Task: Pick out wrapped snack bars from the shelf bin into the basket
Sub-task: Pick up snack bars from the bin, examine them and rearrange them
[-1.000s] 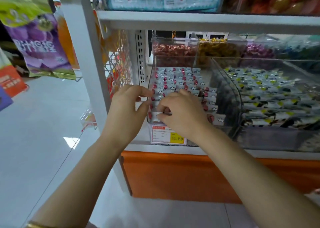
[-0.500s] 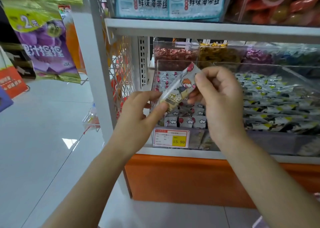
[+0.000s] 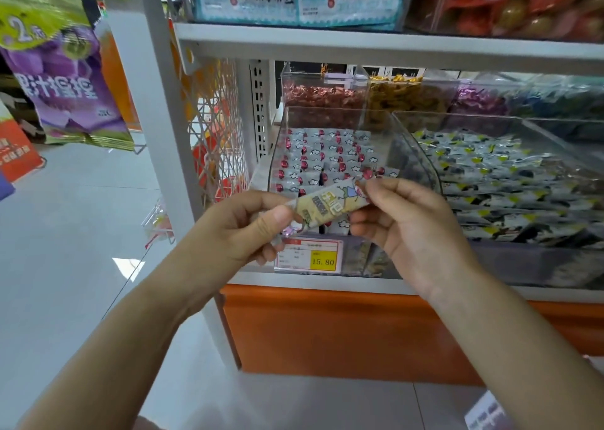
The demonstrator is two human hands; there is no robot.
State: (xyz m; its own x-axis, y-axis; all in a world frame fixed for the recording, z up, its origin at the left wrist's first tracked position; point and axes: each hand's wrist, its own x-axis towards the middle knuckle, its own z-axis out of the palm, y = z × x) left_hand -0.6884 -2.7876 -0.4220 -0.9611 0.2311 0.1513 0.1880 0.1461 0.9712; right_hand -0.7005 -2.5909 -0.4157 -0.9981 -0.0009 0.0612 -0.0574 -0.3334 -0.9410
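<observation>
A wrapped snack bar [image 3: 327,205], pale with cartoon print and green lettering, is held level in front of the shelf by both hands. My left hand [image 3: 238,230] pinches its lower left end. My right hand [image 3: 408,230] pinches its upper right end. Behind it the clear shelf bin [image 3: 402,141] holds several rows of the same bars [image 3: 323,158] with red and white ends. A yellow price tag [image 3: 309,259] reading 15.80 hangs on the bin's front. No basket shows clearly; a pale edge [image 3: 487,413] sits at the bottom right.
A neighbouring clear bin [image 3: 510,181] to the right holds several dark and yellow wrapped snacks. Smaller bins of candies [image 3: 323,94] stand behind. The white shelf post [image 3: 160,141] rises left of the bin, with purple hanging bags [image 3: 65,92] beyond. Below runs an orange base panel [image 3: 327,334].
Both hands lifted one bar out of the bin; it was tilted upright half a second ago and now lies lower and nearly level between my two hands.
</observation>
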